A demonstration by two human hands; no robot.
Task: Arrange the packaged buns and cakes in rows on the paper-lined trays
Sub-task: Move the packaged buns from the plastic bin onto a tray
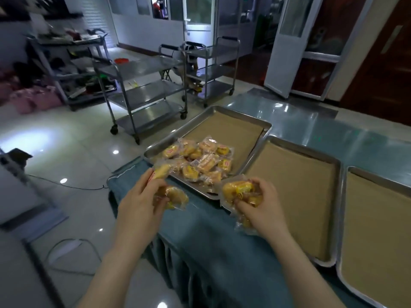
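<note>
We held packs (239,188) beside the near corner of the tray (222,130), left fingers (155,187) curled round two, right fingers (258,182) gripping several, a pile (200,161) lay inside that tray, other trays (293,185) right of it.

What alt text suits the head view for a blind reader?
The left hand and right hand each grip clear-wrapped yellow buns at a teal-clothed table; a pile of wrapped buns sits on one of three paper-lined steel trays.
</note>
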